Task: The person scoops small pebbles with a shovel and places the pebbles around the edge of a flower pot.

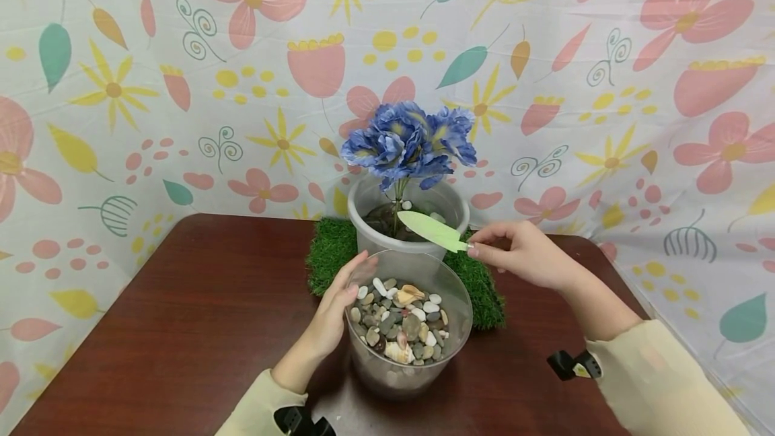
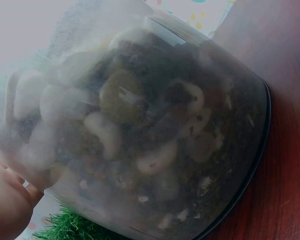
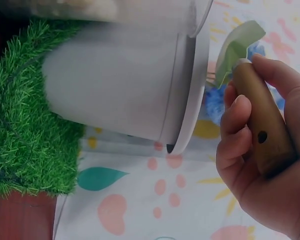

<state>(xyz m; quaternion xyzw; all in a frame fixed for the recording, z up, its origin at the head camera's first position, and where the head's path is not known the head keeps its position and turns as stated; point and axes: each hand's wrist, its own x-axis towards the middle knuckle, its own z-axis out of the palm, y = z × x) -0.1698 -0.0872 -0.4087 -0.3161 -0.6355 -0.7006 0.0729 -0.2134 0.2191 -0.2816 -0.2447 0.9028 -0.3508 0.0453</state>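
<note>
My right hand [image 1: 523, 251] grips the brown handle [image 3: 265, 120] of a small garden trowel, fingers curled round it. The trowel's pale green blade [image 1: 430, 229] reaches leftward over the near part of a light grey flower pot [image 3: 115, 85]. Blue flowers [image 1: 412, 140] stand upright in that pot, with a few white pebbles [image 1: 407, 205] by the stems. My left hand [image 1: 329, 308] rests against the left side of a clear plastic container [image 1: 393, 379], its fingers fairly straight near the rim. Mixed pebbles [image 1: 393, 315] and some seashells [image 1: 399, 353] lie inside the container.
Green artificial grass [image 1: 481, 291] lies under the flower pot and shows on both sides of it. Everything stands on a dark reddish-brown table [image 1: 200, 315]. A flower-patterned cloth [image 1: 242, 86] hangs close behind the pot and along the right.
</note>
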